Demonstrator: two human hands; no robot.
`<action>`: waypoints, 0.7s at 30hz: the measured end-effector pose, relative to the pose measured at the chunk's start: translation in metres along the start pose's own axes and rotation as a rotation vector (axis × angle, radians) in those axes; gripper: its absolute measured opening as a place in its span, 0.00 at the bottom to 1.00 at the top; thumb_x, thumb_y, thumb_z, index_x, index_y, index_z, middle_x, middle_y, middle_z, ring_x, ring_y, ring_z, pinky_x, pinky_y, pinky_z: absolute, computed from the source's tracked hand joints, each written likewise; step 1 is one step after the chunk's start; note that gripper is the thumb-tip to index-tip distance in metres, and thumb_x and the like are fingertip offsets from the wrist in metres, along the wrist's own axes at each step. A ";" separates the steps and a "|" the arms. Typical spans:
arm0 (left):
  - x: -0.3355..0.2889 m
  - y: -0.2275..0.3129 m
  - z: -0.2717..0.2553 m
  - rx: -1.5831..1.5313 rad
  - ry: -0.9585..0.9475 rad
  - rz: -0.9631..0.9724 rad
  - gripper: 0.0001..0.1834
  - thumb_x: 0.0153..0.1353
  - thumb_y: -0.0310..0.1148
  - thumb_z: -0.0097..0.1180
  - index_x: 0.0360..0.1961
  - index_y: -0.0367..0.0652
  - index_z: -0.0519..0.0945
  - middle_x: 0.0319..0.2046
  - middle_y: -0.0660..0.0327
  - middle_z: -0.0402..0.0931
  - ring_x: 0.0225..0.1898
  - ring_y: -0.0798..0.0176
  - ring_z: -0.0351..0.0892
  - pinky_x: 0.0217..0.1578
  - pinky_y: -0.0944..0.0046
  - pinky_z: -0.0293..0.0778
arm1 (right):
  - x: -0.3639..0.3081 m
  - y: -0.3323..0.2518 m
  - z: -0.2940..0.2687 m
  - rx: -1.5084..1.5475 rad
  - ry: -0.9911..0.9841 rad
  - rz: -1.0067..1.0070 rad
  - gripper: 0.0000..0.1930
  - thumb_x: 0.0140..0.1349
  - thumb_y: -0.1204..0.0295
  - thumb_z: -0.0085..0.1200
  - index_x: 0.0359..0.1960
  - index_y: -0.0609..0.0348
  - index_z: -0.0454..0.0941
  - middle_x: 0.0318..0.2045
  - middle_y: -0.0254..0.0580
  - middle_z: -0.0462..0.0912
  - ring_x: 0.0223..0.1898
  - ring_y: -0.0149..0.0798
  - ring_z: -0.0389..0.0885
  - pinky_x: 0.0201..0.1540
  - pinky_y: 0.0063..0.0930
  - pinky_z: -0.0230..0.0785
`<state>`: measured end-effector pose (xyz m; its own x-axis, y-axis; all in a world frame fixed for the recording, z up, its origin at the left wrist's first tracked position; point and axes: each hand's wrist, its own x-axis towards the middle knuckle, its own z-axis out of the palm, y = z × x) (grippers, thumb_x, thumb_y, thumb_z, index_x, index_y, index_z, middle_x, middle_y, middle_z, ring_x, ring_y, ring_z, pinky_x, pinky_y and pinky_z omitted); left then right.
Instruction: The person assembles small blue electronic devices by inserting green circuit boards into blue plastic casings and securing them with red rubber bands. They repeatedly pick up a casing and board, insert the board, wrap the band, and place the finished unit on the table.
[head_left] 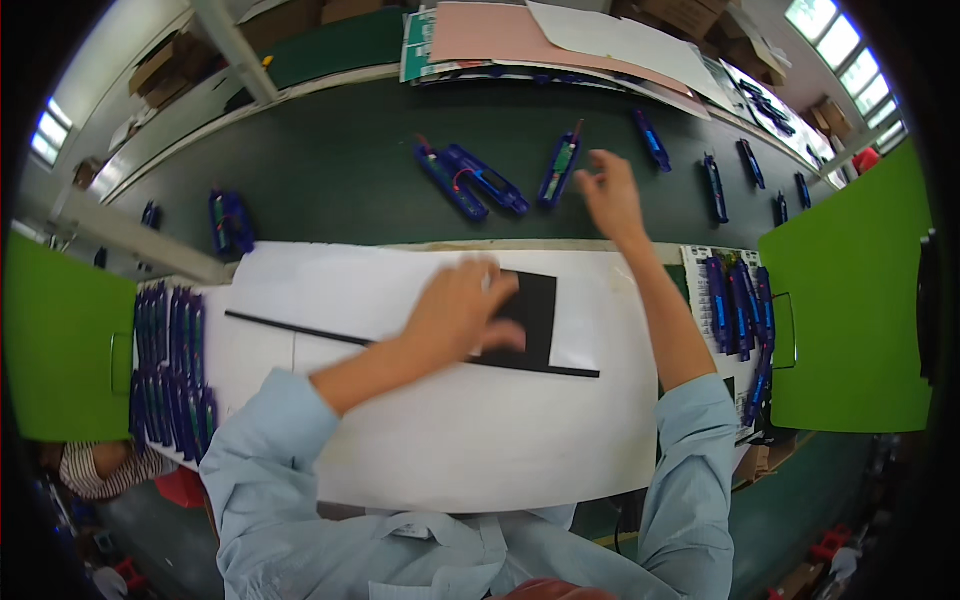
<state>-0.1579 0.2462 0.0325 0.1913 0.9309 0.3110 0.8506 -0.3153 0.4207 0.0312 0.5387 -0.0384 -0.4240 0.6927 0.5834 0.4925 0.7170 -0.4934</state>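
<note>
My left hand hovers over the white sheet on the bench, slightly blurred, its thumb and fingers apart. Below it lies a black rectangular piece, partly covered by the hand. A long thin black strip runs across the sheet and passes under my left wrist. My right hand is stretched out over the dark green surface, fingers apart and slightly curled. Just left of its fingertips lies an open blue device casing with a green circuit board; a narrow gap seems to separate them. Nothing shows in either hand.
Two blue casings joined by a red wire lie farther left. Rows of blue devices fill the left side; more devices lie at right. Green panels flank the bench. Stacked cardboard sheets lie at the back.
</note>
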 end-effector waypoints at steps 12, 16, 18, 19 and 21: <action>0.021 0.052 0.065 -0.040 -0.204 0.413 0.27 0.58 0.21 0.61 0.61 0.33 0.79 0.47 0.56 0.73 0.47 0.54 0.72 0.47 0.58 0.75 | 0.049 0.161 -0.052 -0.426 -0.125 0.260 0.25 0.70 0.59 0.63 0.67 0.50 0.79 0.58 0.55 0.84 0.58 0.62 0.82 0.60 0.53 0.75; 0.046 0.050 0.069 -0.072 -0.163 0.353 0.20 0.58 0.25 0.64 0.52 0.36 0.81 0.46 0.56 0.76 0.49 0.53 0.74 0.46 0.56 0.74 | 0.037 0.139 -0.085 -0.214 0.018 0.229 0.19 0.71 0.61 0.63 0.58 0.55 0.86 0.44 0.54 0.89 0.44 0.58 0.87 0.50 0.47 0.78; 0.073 0.028 0.061 0.126 -0.061 0.203 0.15 0.58 0.27 0.65 0.47 0.38 0.81 0.45 0.56 0.77 0.49 0.52 0.75 0.46 0.55 0.73 | 0.022 0.064 -0.110 -0.081 0.006 0.247 0.17 0.71 0.65 0.65 0.56 0.59 0.86 0.32 0.43 0.87 0.32 0.45 0.85 0.40 0.37 0.76; 0.095 0.015 0.059 0.313 0.029 0.133 0.13 0.58 0.28 0.65 0.44 0.40 0.81 0.45 0.55 0.77 0.49 0.52 0.75 0.47 0.54 0.72 | 0.005 0.027 -0.133 0.102 0.002 0.294 0.15 0.70 0.67 0.65 0.53 0.61 0.85 0.30 0.37 0.84 0.31 0.38 0.81 0.39 0.32 0.74; 0.127 -0.019 0.055 0.530 0.207 0.148 0.11 0.60 0.28 0.64 0.45 0.40 0.81 0.44 0.54 0.77 0.49 0.52 0.76 0.53 0.50 0.70 | -0.036 -0.043 -0.167 0.369 -0.013 0.363 0.10 0.70 0.71 0.65 0.48 0.63 0.83 0.30 0.30 0.79 0.32 0.28 0.75 0.37 0.24 0.69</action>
<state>-0.1232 0.3804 0.0169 0.2724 0.8120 0.5162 0.9612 -0.2544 -0.1070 0.1525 0.4694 0.0696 -0.2859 0.9013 0.3255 0.3093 0.4083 -0.8588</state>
